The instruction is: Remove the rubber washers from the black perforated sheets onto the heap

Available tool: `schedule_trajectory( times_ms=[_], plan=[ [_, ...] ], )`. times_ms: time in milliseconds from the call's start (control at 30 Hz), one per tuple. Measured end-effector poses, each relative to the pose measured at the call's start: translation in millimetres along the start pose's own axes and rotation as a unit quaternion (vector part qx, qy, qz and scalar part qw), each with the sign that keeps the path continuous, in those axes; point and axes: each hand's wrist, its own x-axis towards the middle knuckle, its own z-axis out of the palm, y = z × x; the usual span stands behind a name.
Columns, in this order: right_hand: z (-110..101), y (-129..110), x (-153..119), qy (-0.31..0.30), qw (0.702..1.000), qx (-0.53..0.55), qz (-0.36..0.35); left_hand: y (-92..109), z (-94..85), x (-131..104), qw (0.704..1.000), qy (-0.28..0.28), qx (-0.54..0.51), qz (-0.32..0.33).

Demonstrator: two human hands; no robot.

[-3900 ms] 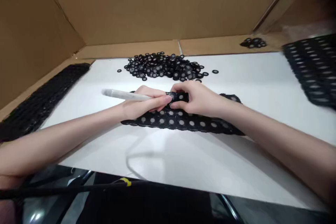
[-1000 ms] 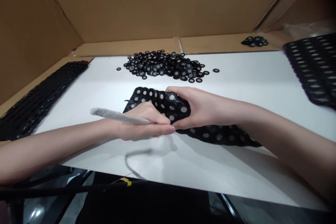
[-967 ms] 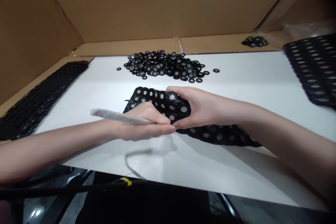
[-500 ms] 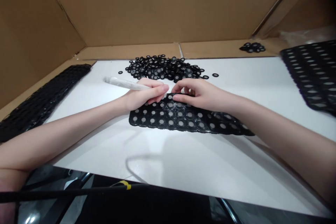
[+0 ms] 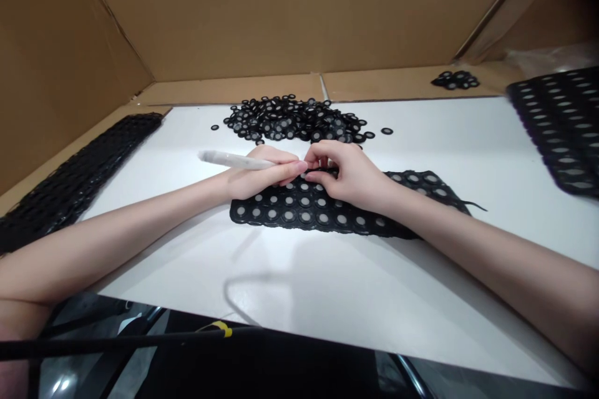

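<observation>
A black sheet (image 5: 322, 219) with rows of round pale-centred discs lies flat on the white board, under both hands. My left hand (image 5: 266, 171) is closed round a whitish pen-like tool (image 5: 234, 161), whose rear end points left; its tip is hidden by the fingers. My right hand (image 5: 344, 171) is pinched at the sheet's far edge, close to the left fingertips. What its fingers hold is too small to name. Just beyond the hands is a heap of loose black rings with pale centres (image 5: 290, 120).
Black sheets (image 5: 84, 168) are stacked at the left, and another dotted sheet (image 5: 561, 124) lies at the right. A small disc pile (image 5: 455, 80) sits on the cardboard at the back right. Cardboard walls (image 5: 299, 12) enclose the back. A black bar (image 5: 154, 341) crosses the near left.
The pen-like tool has tilted flatter and moved right with my left hand. My right hand's fingers have drawn closer together, and its forearm has shifted, exposing more of the sheet's right end.
</observation>
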Motion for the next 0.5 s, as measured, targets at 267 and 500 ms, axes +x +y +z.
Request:
schedule_trajectory(
  times_ms=[267, 500],
  plan=[
    [3, 3, -2, 0.006, 1.0, -0.019, -0.014, 3, -0.1, -2, 0.999, -0.034, 0.018, -0.013],
    [-8, -2, -9, -0.043, 0.999, -0.012, -0.011, 12, 1.3, -16, 0.996, 0.076, -0.038, -0.027]
  ],
)
